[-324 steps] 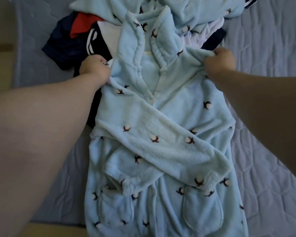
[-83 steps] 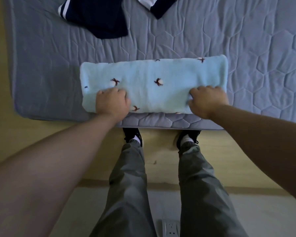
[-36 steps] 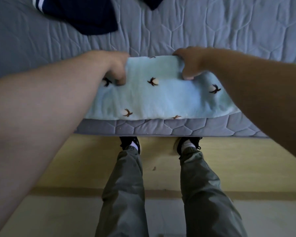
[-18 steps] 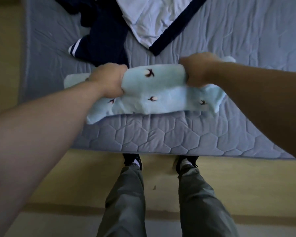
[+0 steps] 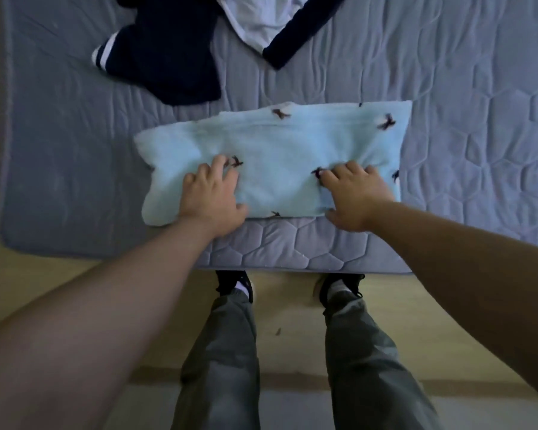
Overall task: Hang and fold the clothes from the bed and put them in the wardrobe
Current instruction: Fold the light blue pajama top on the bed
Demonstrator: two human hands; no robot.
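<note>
Folded light-blue robe (image 5: 280, 156) lies flat near the quilted bed (image 5: 463, 150) edge. We press our left hand (image 5: 210, 193) and right hand (image 5: 356, 197) on its near side, fingers extended, slightly spread. Navy garment (image 5: 165, 57) lies beyond.

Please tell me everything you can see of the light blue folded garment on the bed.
The light blue garment looks like soft, fluffy fleece, dotted with small dark brown and white motifs. It is folded into a thick, roughly rectangular bundle, and its left end is rounder and less tidy. It lies flat on the grey quilted mattress, near the edge closest to the person. The left hand and the right hand press on its near part with fingers spread.
</note>
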